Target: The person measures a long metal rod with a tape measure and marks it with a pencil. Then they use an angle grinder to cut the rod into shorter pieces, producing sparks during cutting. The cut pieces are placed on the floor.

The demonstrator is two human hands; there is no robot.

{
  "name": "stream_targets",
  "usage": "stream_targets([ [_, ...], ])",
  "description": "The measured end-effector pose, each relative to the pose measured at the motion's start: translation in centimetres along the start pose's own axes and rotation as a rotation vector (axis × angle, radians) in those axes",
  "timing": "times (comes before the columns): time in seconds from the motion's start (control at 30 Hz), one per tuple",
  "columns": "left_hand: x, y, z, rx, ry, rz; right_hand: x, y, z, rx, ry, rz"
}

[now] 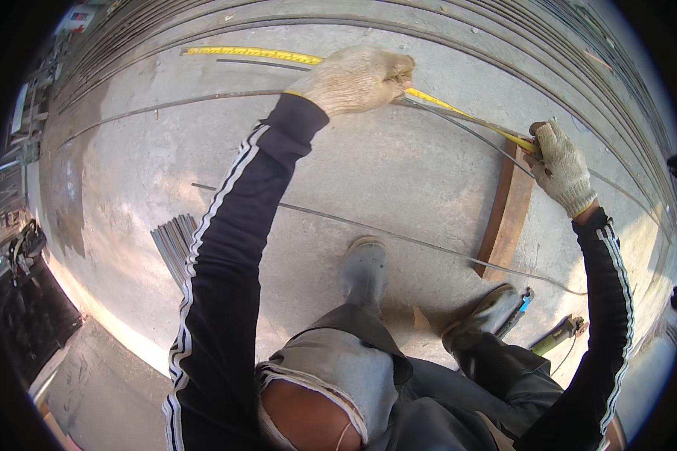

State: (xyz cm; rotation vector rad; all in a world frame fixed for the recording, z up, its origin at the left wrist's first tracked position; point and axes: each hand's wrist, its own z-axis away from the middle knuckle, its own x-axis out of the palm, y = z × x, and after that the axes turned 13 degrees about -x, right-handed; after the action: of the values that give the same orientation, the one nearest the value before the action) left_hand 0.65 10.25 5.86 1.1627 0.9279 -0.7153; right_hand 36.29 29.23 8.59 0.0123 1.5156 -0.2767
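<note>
My left hand, in a cream knit glove, is closed on a yellow tape measure and a thin steel rod beside it, though the fingertips are partly hidden. The tape stretches leftward beyond this hand and rightward to my right hand, also gloved, which grips the tape's other part next to the rod. Below the right hand a reddish-brown wooden beam lies on the grey concrete floor. Another long rod crosses the floor in front of my boots.
Many long steel rods lie along the far side. A bundle of short rods is at left. A blue-handled tool and a green power tool lie by my right boot. Dark items sit at the far left edge.
</note>
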Motion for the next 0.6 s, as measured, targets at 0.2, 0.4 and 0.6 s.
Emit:
stream_targets([
  [0.2,1.3,5.4,3.4,0.05,0.319,-0.113,2.3,-9.4,-6.4,-0.101,0.171,-0.265],
  [0.4,1.1,6.3,9.3,0.257,0.775,0.078,4.3,-13.1,-10.4,-0.192,0.255,-0.347],
  [0.6,3.3,5.5,18.5,-0.113,0.733,0.456,4.2,-17.2,-11.2,-0.053,0.376,-0.536],
])
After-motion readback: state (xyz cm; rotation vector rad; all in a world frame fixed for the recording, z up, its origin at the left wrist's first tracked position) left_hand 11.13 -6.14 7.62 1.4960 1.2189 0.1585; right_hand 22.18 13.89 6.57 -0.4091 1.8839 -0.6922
